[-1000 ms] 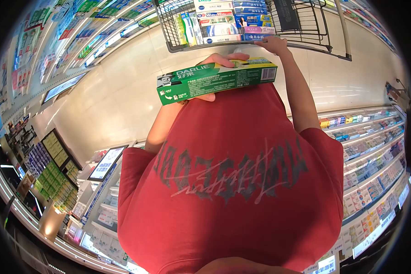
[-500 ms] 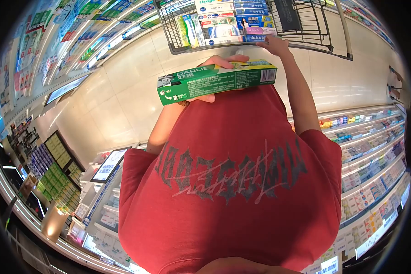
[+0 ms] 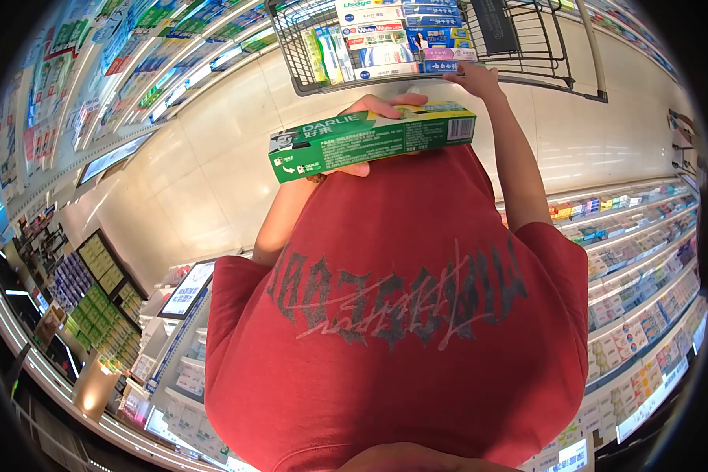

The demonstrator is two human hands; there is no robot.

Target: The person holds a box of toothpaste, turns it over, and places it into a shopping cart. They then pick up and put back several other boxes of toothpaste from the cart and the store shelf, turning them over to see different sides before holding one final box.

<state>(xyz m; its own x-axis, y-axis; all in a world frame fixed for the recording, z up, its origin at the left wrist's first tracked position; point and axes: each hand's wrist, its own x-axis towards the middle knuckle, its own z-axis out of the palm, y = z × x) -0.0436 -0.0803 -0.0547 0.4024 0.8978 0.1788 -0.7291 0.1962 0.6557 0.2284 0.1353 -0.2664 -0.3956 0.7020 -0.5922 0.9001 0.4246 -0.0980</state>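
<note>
- Left hand [image 3: 381,104] wraps the green rectangular cardboard toothpaste box [image 3: 370,141], fingers over the far side and thumb underneath. It holds the box level, in front of the red printed T-shirt [image 3: 401,354].
- Right hand [image 3: 470,79] rests on the near rim of the grey wire shopping cart [image 3: 527,47]; can't tell whether it grips.
- Done, by the look of it: the cart already holds rows of blue and white toothpaste boxes [image 3: 385,39].
- Left: the green box is outside the cart, just short of its near rim.
- Stocked shelves [image 3: 637,259] on both sides.

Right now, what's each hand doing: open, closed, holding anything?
Left hand: closed on the green toothpaste box.
Right hand: on the shopping cart rim; grip cannot be told.
</note>
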